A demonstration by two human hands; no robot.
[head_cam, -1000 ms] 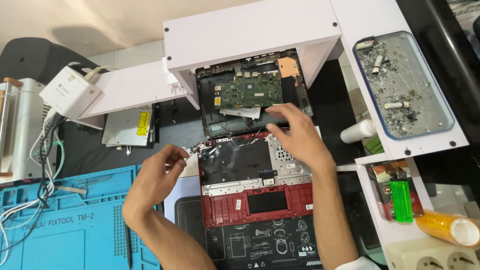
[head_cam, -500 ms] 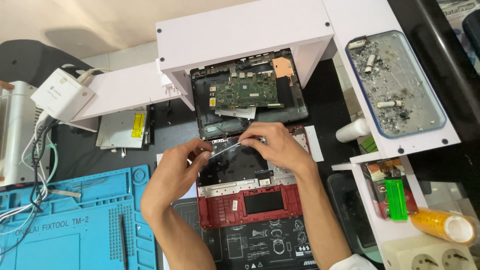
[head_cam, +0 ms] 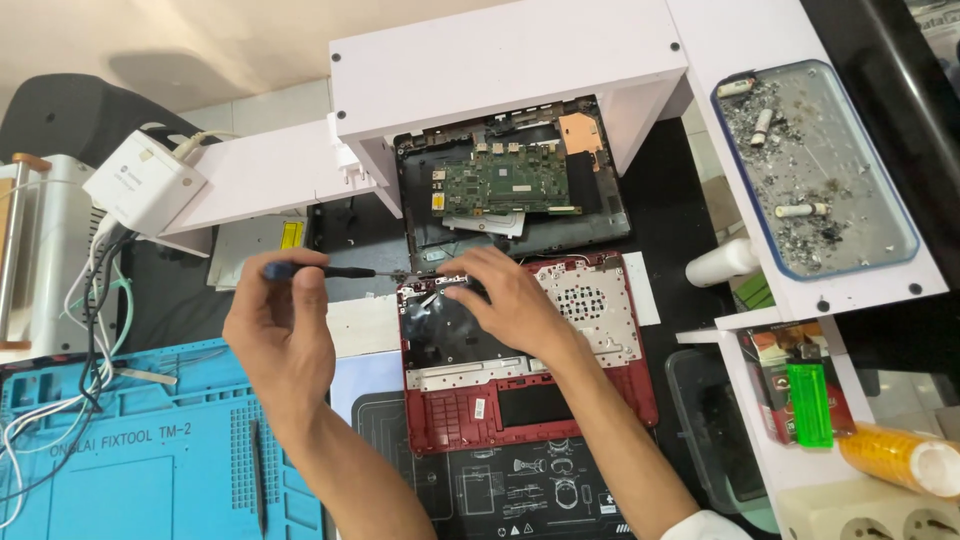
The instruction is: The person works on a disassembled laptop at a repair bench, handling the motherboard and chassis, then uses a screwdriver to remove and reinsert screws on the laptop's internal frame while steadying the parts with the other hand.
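Up on the white shelf [head_cam: 560, 50] to my right a shallow clear tray with a blue rim [head_cam: 905, 235] holds grey ash, crumbs and a few cigarette butts [head_cam: 800, 211]; lower on the same side a small open compartment holds a bright green lighter [head_cam: 811, 404], and just beneath it lies a roll of yellow tape [head_cam: 895, 460] beside a white power strip [head_cam: 870, 512]; the bench itself is black, with a blue silicone repair mat [head_cam: 120, 470] at my left, a dark printed mat [head_cam: 510, 500] under my forearms, a white power adapter [head_cam: 143, 185] trailing white cables [head_cam: 70, 330] down the left edge, and a pale wall behind the shelf; tucked under the shelf sits the laptop's black bottom shell [head_cam: 610, 205] with its green circuit board [head_cam: 505, 180] and a copper-coloured plate at one corner; directly in front of me, just below that shell, lies the red laptop palm-rest case [head_cam: 560, 400], inside up, with a black film over its left half, a perforated silver plate on the right and a dark rectangle near the bottom edge; my left hand [head_cam: 280, 335] is closed around the dark blue handle of a screwdriver [head_cam: 330, 270], whose thin shaft runs level to the case's top-left corner; my right hand [head_cam: 510, 300] rests on the case's upper edge, fingertips pinching a small part there that I cannot make out.
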